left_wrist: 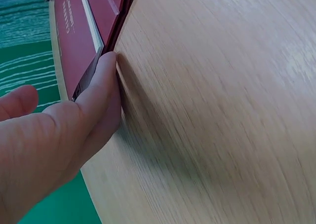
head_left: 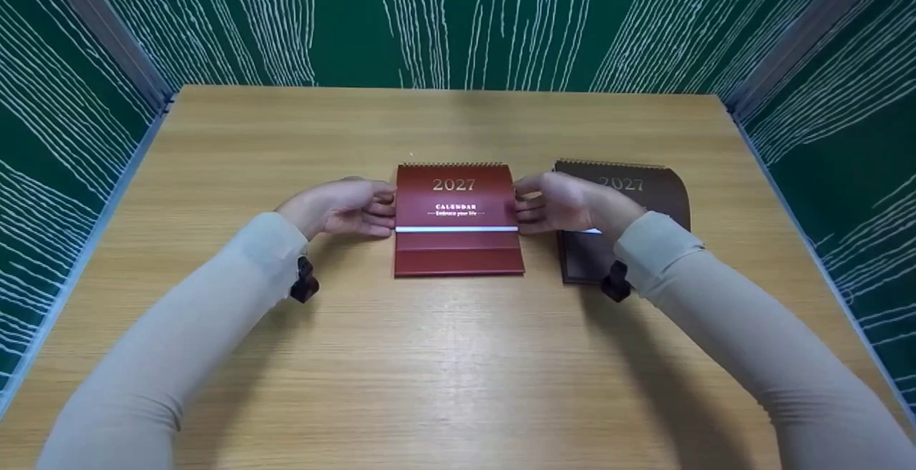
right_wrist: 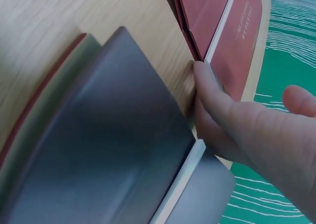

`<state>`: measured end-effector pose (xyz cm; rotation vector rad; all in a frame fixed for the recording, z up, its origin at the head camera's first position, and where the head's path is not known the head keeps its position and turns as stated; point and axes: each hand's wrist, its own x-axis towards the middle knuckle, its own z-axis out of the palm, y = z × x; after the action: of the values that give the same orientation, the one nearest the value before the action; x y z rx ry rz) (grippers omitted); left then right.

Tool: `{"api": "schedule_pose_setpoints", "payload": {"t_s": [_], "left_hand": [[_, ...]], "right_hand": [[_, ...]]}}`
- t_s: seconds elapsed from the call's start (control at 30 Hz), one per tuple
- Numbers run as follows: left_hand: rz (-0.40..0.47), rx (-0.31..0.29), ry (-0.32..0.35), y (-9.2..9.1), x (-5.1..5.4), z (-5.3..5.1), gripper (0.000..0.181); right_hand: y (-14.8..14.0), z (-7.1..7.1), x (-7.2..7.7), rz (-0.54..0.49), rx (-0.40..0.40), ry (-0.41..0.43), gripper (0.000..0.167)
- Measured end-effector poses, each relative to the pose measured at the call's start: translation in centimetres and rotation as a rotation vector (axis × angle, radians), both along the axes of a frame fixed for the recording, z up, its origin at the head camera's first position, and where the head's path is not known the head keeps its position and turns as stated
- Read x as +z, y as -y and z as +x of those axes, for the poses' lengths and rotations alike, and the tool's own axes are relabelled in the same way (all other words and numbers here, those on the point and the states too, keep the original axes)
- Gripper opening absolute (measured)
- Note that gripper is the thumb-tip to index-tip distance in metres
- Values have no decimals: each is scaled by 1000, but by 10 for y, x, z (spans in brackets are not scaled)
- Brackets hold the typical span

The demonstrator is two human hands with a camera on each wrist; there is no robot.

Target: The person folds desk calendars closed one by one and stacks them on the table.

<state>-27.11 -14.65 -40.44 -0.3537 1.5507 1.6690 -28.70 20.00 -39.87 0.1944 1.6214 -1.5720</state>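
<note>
A red 2027 desk calendar [head_left: 455, 198] with a spiral binding along its top stands on the table between both hands. My left hand [head_left: 342, 207] touches its left side with the fingertips. On the opposite side, the fingers of my right hand [head_left: 562, 202] rest against the right edge. Both wrist views show extended fingers at the calendar's sides, with each thumb held apart from it. Under and beside my right wrist stands a dark brown 2027 desk calendar [head_left: 662, 202], partly hidden by that hand and sleeve.
The wooden table [head_left: 458, 370] has its far edge behind the calendars. Green panels [head_left: 343, 19] with white wavy lines enclose the back and sides. In the right wrist view, the dark calendar [right_wrist: 113, 120] is close below the right hand.
</note>
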Motion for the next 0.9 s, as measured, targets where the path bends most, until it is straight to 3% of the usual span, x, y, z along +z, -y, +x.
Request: {"api": "schedule_pose_setpoints", "payload": {"t_s": [0.13, 0.37, 0.67, 0.9], "left_hand": [[-28, -13, -11, -2, 0, -1, 64], [-67, -30, -32, -4, -1, 0, 64], [-77, 23, -27, -7, -2, 4, 61], [-94, 57, -24, -11, -2, 5, 59]], "right_hand": [[4, 0, -2, 29, -20, 4, 33], [12, -1, -4, 102, -51, -8, 53], [18, 1, -5, 123, -110, 0, 17], [19, 3, -6, 117, -132, 8, 15]]}}
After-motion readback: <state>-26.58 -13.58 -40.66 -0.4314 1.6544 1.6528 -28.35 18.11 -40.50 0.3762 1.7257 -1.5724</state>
